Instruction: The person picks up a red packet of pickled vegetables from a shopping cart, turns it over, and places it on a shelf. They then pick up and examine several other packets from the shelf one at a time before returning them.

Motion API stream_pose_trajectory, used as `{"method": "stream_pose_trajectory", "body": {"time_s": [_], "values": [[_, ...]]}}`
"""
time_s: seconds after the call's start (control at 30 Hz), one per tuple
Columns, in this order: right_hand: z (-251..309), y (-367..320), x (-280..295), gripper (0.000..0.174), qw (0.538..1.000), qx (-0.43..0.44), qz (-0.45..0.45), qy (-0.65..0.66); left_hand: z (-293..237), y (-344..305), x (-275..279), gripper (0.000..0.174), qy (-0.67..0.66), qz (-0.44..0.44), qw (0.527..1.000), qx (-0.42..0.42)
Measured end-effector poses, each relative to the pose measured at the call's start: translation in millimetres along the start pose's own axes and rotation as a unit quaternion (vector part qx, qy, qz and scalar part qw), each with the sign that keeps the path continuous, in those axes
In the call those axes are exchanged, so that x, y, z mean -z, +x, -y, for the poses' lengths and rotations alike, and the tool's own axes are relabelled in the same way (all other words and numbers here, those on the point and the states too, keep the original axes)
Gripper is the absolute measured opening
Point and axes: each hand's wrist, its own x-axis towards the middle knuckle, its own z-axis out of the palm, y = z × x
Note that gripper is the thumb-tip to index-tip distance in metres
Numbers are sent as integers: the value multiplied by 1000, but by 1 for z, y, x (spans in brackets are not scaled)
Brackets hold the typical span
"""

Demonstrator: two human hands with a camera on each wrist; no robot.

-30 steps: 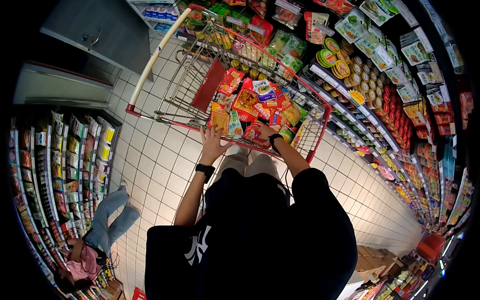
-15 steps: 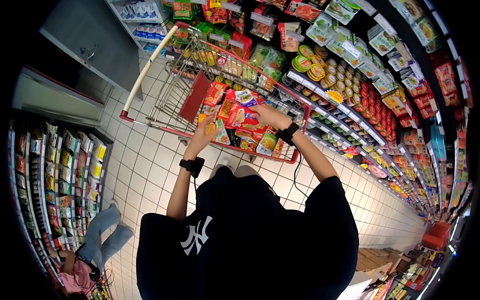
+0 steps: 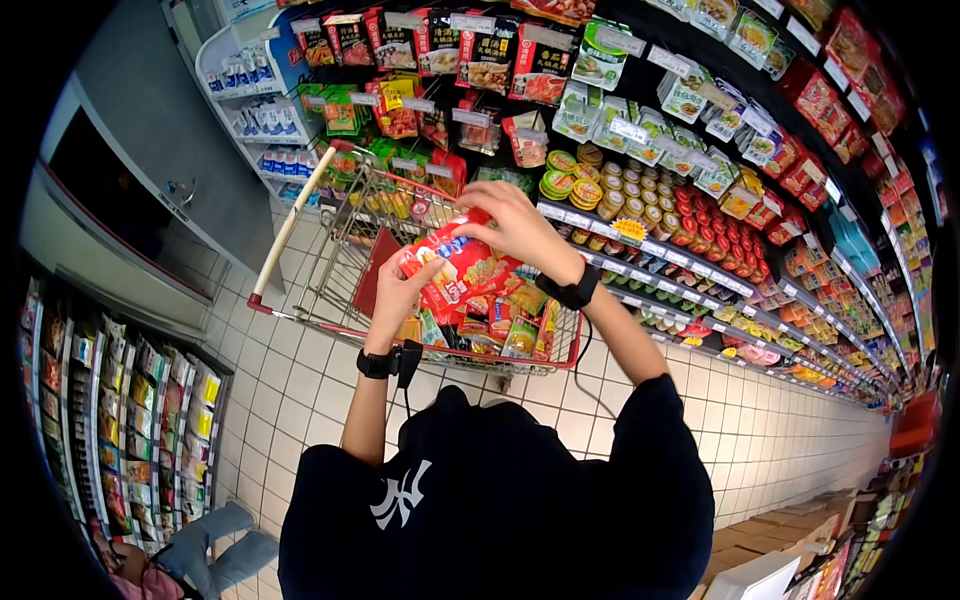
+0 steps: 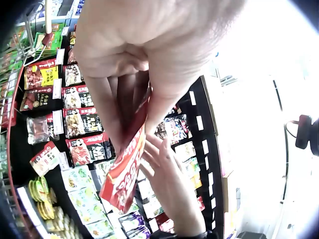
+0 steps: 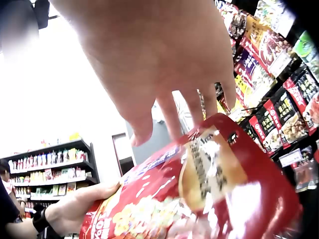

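Observation:
A red food packet (image 3: 462, 272) is held above the cart's packets (image 3: 520, 338), gripped at its left side by my left hand (image 3: 395, 298). My right hand (image 3: 522, 235) is at its upper edge. In the left wrist view, the packet (image 4: 127, 174) is seen nearly edge-on between the left hand's (image 4: 144, 55) thumb and fingers, with the right hand (image 4: 172, 189) beside it. From the right wrist, the right hand's (image 5: 159, 55) fingers reach behind the packet's (image 5: 169, 194) top edge, thumb apart from it; the left hand (image 5: 79, 204) holds the opposite end.
The metal cart has a pale handle (image 3: 292, 228) at the left. Stocked shelves (image 3: 690, 275) with tubs and hanging packets run along its far side and to the right. Another shelf (image 3: 130, 420) and a person in jeans (image 3: 225, 550) are at lower left.
The red packet has been lifted from the pile in the cart, and both hands have risen with it. The left hand now grips it. The head view shows more of the shelves beyond the cart.

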Motion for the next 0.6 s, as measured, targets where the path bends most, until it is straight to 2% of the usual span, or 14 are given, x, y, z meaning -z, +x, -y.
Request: {"method": "stream_pose_trajectory", "body": {"time_s": [0.07,0.1,0.13,0.2,0.27,0.3,0.33,0.37,0.4,0.47,0.5,0.53,0.6], "values": [[10,-12,-2,53,984,-71,-164,6,-6,-4,-6,24,-33,-29,999,-9],[18,-20,2,67,980,-121,-156,3,-9,-7,-10,24,-64,-67,996,-15],[20,-29,-3,67,981,-118,-156,5,-16,-13,-13,24,-93,-109,989,-19],[20,-47,-17,67,958,-195,-202,61,-30,-23,-18,24,-98,-121,988,9],[31,-61,-24,62,953,-223,-194,72,-39,-31,-29,24,-177,-129,974,-49],[43,-63,-18,58,946,-241,-109,185,-45,-35,-32,23,-197,-119,971,-57],[60,-64,-9,55,921,-255,-22,293,-52,-43,-37,24,-209,-119,969,-64],[83,-66,-1,48,933,-227,-56,274,-54,-47,-40,24,-206,-122,968,-73],[82,-70,-9,43,926,-274,-7,258,-56,-53,-44,24,-204,-126,967,-82],[101,-73,-23,38,905,-181,-147,355,-65,-68,-54,24,-206,-133,967,-72],[106,-78,-25,34,888,-222,-141,377,-64,-74,-57,23,-213,-128,966,-67],[114,-82,-27,30,845,-220,-170,456,-63,-79,-60,23,-219,-123,966,-62],[126,-94,-26,27,790,-216,-219,530,-59,-90,-60,23,-215,-104,969,-60]]}}
